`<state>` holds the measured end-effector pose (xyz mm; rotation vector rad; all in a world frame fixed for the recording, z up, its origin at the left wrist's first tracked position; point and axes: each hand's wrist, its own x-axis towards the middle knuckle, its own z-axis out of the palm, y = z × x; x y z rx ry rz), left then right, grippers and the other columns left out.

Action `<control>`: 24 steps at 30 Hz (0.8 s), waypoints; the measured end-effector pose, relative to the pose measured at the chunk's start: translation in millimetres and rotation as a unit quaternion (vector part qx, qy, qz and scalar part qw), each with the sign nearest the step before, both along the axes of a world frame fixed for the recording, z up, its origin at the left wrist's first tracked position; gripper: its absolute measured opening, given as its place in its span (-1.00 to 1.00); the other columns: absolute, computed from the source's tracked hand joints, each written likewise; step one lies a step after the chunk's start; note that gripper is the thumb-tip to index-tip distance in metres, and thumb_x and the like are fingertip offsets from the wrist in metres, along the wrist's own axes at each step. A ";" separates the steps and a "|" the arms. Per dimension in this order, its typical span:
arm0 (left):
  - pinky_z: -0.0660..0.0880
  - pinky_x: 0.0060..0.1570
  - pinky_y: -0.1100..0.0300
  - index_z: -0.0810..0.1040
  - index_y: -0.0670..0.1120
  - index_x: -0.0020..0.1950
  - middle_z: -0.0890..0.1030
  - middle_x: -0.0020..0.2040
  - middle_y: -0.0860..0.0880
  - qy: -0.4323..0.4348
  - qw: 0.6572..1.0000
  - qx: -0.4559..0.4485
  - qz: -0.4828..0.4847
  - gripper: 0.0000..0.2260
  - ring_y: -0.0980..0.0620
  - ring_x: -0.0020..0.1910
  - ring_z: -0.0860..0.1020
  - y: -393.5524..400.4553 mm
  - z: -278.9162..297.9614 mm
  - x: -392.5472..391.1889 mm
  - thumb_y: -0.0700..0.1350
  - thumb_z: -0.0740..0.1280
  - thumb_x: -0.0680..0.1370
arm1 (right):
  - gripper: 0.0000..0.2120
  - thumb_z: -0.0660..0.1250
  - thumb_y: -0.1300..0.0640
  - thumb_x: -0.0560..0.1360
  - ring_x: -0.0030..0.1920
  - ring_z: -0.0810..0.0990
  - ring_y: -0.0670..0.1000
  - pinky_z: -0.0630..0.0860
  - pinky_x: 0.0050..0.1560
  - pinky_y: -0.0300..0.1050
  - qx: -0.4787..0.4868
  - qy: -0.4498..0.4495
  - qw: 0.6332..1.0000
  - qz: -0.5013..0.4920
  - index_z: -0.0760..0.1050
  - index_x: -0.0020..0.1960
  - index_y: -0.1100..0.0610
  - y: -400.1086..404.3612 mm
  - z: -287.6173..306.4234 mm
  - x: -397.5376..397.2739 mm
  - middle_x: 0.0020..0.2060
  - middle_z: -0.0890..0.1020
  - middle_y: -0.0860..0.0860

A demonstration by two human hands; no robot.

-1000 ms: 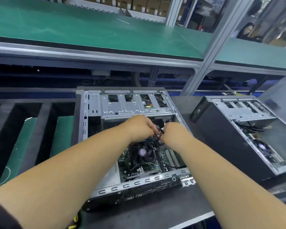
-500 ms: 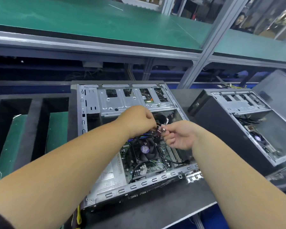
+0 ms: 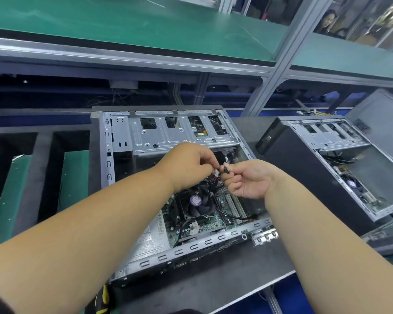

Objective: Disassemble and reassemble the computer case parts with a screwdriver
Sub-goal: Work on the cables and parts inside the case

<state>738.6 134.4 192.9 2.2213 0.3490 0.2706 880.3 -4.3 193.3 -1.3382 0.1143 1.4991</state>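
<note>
Grey worktop (image 3: 213, 288) nearest us, and on it the open computer case (image 3: 123, 137) lying on its side, long axis running away from the person towards the shelving. Above its middle the two hands meet: the left hand (image 3: 186, 166) pinches a small white connector (image 3: 217, 172) with wires, the right hand (image 3: 247, 180) pinches a black plug (image 3: 226, 169), thumb on top, other fingers curled. The two pieces sit just beside each other; whether they touch I cannot tell. Directly under the grip sits the dark cooler fan (image 3: 196, 200), and a black cable (image 3: 234, 215) loops towards the case's near rail. Beyond the grip lies the silver drive cage (image 3: 173, 134). Right of it, well apart, a second open case (image 3: 340, 164) bounds the room. Left of it, dark slots with green mats (image 3: 74, 177). Farthest, a green shelf (image 3: 123, 21) overhangs.
</note>
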 end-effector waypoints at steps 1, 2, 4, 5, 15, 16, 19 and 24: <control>0.55 0.00 0.16 0.70 0.12 0.01 0.70 -0.07 0.15 0.031 0.996 0.088 -0.009 -0.74 0.09 -0.05 0.61 1.0 -1.2 0.1 -0.14 0.30 0.46 | -0.82 0.15 0.20 0.65 -0.54 0.28 -0.13 0.27 -0.55 -0.33 -0.004 -0.006 1.000 0.002 0.42 -0.11 0.18 -0.5 1.1 0.4 -0.44 0.36 -0.01; 0.53 -0.01 0.16 0.67 0.14 0.10 0.68 0.03 0.13 0.070 0.982 0.171 -0.027 -0.70 0.04 0.03 0.59 1.7 -3.3 0.5 -0.12 0.26 0.47 | -0.82 0.15 0.20 0.65 -0.54 0.28 -0.13 0.27 -0.55 -0.33 -0.007 -0.012 1.000 0.004 0.42 -0.11 0.18 -1.3 2.3 0.7 -0.43 0.36 -0.01; 0.49 0.03 0.12 0.55 0.14 0.29 0.61 0.20 0.02 0.158 0.949 0.261 -0.077 -0.61 -0.07 0.17 0.53 0.2 -11.6 3.4 -0.13 0.21 0.50 | -0.82 0.15 0.20 0.66 -0.54 0.28 -0.13 0.28 -0.56 -0.33 -0.013 -0.020 1.000 0.005 0.42 -0.10 0.19 -2.2 5.5 1.3 -0.43 0.36 0.00; 0.48 0.09 0.10 0.46 0.11 0.40 0.56 0.27 -0.04 0.194 0.937 0.271 -0.105 -0.56 -0.11 0.25 0.49 -2.1 -16.3 5.4 -0.13 0.21 0.52 | -0.81 0.14 0.21 0.66 -0.54 0.28 -0.13 0.28 -0.56 -0.33 -0.016 -0.020 1.000 0.002 0.43 -0.10 0.19 -2.5 7.3 1.4 -0.44 0.37 0.00; 0.27 0.39 -0.02 -0.07 0.30 0.57 0.24 0.53 -0.15 0.314 0.903 0.215 -0.198 -0.38 -0.19 0.46 0.25 -7.8 -18.7 20.7 0.01 0.20 0.62 | -0.75 0.09 0.21 0.68 -0.58 0.27 -0.17 0.22 -0.61 -0.37 -0.008 0.036 0.998 -0.057 0.45 -0.12 0.22 -2.4 21.5 3.9 -0.45 0.35 -0.06; 0.26 0.40 -0.03 -0.07 0.30 0.56 0.23 0.54 -0.14 0.315 0.902 0.216 -0.201 -0.39 -0.18 0.47 0.24 -8.1 -18.5 21.3 0.02 0.19 0.63 | -0.75 0.09 0.21 0.68 -0.59 0.27 -0.17 0.21 -0.61 -0.37 -0.005 0.040 0.997 -0.059 0.44 -0.11 0.22 -2.6 22.2 3.9 -0.45 0.35 -0.06; 0.21 0.44 -0.04 -0.04 0.31 0.56 0.20 0.57 -0.10 0.315 0.899 0.221 -0.209 -0.41 -0.15 0.50 0.17 -9.0 -19.7 22.3 0.03 0.19 0.63 | -0.75 0.09 0.21 0.68 -0.59 0.26 -0.17 0.20 -0.62 -0.37 0.007 0.044 0.998 -0.052 0.44 -0.11 0.22 -4.3 24.7 3.7 -0.46 0.34 -0.06; 0.21 0.44 -0.04 0.03 0.31 0.56 0.23 0.55 -0.08 0.324 0.898 0.217 -0.203 -0.44 -0.14 0.50 0.19 -12.0 -20.3 23.6 0.04 0.20 0.62 | -0.73 0.09 0.22 0.68 -0.60 0.25 -0.17 0.19 -0.62 -0.38 0.024 0.044 0.998 -0.030 0.45 -0.14 0.23 -7.3 30.7 2.9 -0.47 0.34 -0.05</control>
